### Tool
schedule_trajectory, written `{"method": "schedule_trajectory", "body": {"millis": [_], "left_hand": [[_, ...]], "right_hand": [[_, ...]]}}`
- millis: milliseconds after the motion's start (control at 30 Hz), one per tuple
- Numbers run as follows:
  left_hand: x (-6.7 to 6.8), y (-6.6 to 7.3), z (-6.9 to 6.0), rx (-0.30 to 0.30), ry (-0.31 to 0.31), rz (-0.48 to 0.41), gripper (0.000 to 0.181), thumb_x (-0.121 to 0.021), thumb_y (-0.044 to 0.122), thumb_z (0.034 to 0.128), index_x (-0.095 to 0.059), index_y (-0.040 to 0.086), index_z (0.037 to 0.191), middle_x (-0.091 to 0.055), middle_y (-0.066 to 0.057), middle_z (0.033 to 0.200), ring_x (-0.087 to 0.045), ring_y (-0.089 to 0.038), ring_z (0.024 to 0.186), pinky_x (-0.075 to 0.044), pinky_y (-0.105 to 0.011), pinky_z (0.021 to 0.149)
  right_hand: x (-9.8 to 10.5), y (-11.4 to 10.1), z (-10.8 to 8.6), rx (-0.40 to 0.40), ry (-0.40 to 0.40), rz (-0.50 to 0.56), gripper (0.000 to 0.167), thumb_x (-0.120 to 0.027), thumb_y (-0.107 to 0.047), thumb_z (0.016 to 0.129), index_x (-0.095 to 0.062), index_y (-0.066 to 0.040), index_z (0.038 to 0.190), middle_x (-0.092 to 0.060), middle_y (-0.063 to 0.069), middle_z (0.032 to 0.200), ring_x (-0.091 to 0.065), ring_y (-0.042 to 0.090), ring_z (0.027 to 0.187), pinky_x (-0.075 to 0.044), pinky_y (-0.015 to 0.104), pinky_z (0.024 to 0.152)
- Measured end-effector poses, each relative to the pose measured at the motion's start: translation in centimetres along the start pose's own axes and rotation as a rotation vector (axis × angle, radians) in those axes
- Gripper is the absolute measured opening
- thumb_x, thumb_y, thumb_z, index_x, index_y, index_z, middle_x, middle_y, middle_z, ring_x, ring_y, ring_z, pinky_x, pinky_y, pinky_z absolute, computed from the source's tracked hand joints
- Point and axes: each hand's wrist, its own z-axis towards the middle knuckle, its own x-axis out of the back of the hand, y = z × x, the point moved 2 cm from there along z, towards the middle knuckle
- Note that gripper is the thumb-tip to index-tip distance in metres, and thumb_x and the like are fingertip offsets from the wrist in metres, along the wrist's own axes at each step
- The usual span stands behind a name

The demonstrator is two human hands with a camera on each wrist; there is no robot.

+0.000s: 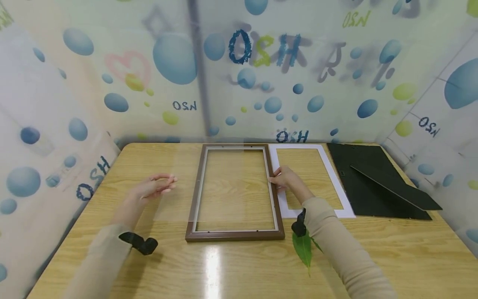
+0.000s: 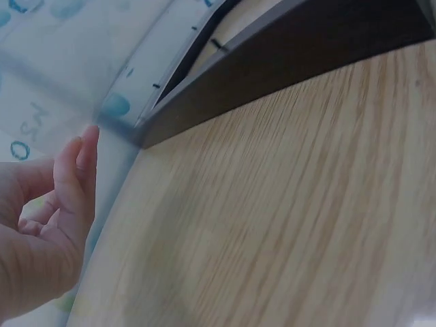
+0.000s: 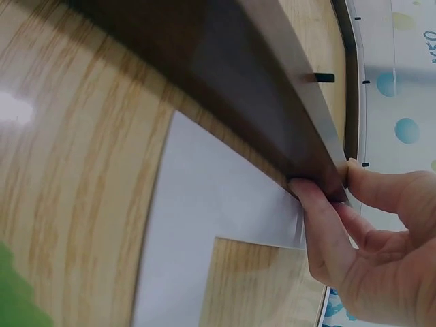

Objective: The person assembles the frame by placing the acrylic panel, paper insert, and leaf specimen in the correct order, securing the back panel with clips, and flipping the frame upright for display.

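Observation:
My left hand (image 1: 153, 189) pinches the left edge of a thin clear sheet (image 1: 175, 203) between thumb and fingers. The sheet hangs tilted over the left part of a brown picture frame (image 1: 235, 236), and its outline is faint. In the left wrist view the pinching fingertips (image 2: 88, 146) are beside the frame's dark side wall (image 2: 272, 61). My right hand (image 1: 289, 180) grips the frame's right side rail, thumb and fingers on either side of it, as the right wrist view confirms. The frame has a light inner lip with small dark tabs, and the table shows through its opening.
A white mat (image 1: 335, 178) with a rectangular opening lies against the frame's right side. Farther right is a black backing board (image 1: 358, 153) with its stand flap (image 1: 399, 189) raised. A green leaf (image 1: 302, 249) lies near my right wrist. A patterned curtain stands behind the wooden table.

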Motion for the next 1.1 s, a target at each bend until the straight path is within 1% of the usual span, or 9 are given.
{"method": "schedule_trajectory", "body": {"millis": [267,367,500,600,700,767,933,1000,1100], "left_hand": [[-2.3,-0.7,0.8,0.006,-0.048,-0.001,0.011,-0.051,0.003,0.0917,-0.047,0.008,0.101,-0.069,0.007,0.087,-0.067,-0.004,0.079,-0.053,-0.013,0.068],[-3.1,-0.9,1.1,0.013,-0.059,-0.004,0.01,-0.05,0.001,0.0919,-0.049,0.008,0.099,-0.068,0.006,0.086,-0.067,-0.005,0.078,-0.053,-0.012,0.067],[-4.1,-1.2,1.3,0.025,-0.065,-0.019,0.01,-0.049,0.0,0.092,-0.047,0.006,0.101,-0.069,0.005,0.085,-0.067,-0.006,0.075,-0.053,-0.013,0.066],[-4.8,-1.4,1.5,0.033,-0.069,-0.025,0.011,-0.049,0.001,0.0921,-0.046,0.004,0.102,-0.069,0.005,0.085,-0.067,-0.006,0.074,-0.053,-0.013,0.066],[-5.3,-1.5,1.7,0.037,-0.044,-0.014,0.009,-0.049,0.001,0.0921,-0.046,0.005,0.1,-0.068,0.005,0.084,-0.067,-0.006,0.073,-0.053,-0.013,0.065],[-5.6,-1.7,1.9,0.032,-0.038,-0.001,0.009,-0.048,0.0,0.0923,-0.047,0.005,0.1,-0.068,0.006,0.082,-0.066,-0.006,0.074,-0.053,-0.013,0.065],[-6.1,-2.0,2.0,0.042,-0.017,-0.001,0.009,-0.049,0.001,0.0921,-0.047,0.006,0.1,-0.069,0.007,0.082,-0.066,-0.005,0.074,-0.053,-0.013,0.064],[-6.2,-2.1,2.0,0.051,-0.004,-0.008,0.009,-0.049,0.002,0.0921,-0.048,0.006,0.1,-0.069,0.008,0.081,-0.066,-0.005,0.073,-0.053,-0.013,0.064],[-6.2,-2.2,1.9,0.055,0.0,-0.008,0.009,-0.049,0.002,0.0923,-0.048,0.006,0.1,-0.069,0.009,0.082,-0.066,-0.004,0.074,-0.053,-0.013,0.064]], "right_hand": [[-0.4,0.3,0.4,-0.005,-0.024,0.036,0.049,-0.071,-0.022,0.08,-0.044,0.002,0.113,-0.053,0.023,0.106,-0.064,0.03,0.084,-0.057,0.041,0.067],[-0.5,2.4,3.2,-0.031,-0.006,0.047,0.056,-0.077,-0.026,0.073,-0.045,-0.001,0.112,-0.053,0.02,0.105,-0.065,0.027,0.081,-0.057,0.04,0.064],[-0.3,5.9,7.7,-0.033,-0.004,0.098,0.075,-0.086,-0.04,0.053,-0.047,-0.006,0.107,-0.054,0.015,0.101,-0.065,0.022,0.072,-0.057,0.038,0.054],[-0.2,6.8,9.0,-0.038,0.001,0.097,0.075,-0.086,-0.04,0.053,-0.046,-0.006,0.107,-0.054,0.016,0.101,-0.065,0.024,0.072,-0.057,0.04,0.054],[-0.2,5.5,7.3,-0.045,0.017,0.056,0.061,-0.081,-0.031,0.067,-0.046,-0.004,0.109,-0.055,0.016,0.102,-0.065,0.026,0.076,-0.057,0.042,0.059],[-0.1,3.7,4.9,-0.033,0.011,0.025,0.053,-0.075,-0.026,0.076,-0.045,-0.001,0.112,-0.055,0.018,0.102,-0.065,0.027,0.079,-0.057,0.042,0.062],[0.2,-0.5,-1.1,0.023,-0.026,0.015,0.051,-0.073,-0.029,0.077,-0.045,0.002,0.107,-0.058,0.017,0.093,-0.064,0.024,0.074,-0.058,0.037,0.061],[0.1,-0.7,-1.4,0.012,-0.021,0.013,0.051,-0.074,-0.03,0.076,-0.046,0.001,0.106,-0.059,0.015,0.093,-0.064,0.022,0.075,-0.058,0.036,0.062],[0.0,1.0,1.0,-0.003,-0.009,0.019,0.053,-0.074,-0.028,0.076,-0.045,0.001,0.11,-0.059,0.016,0.098,-0.064,0.023,0.078,-0.058,0.037,0.063]]}}
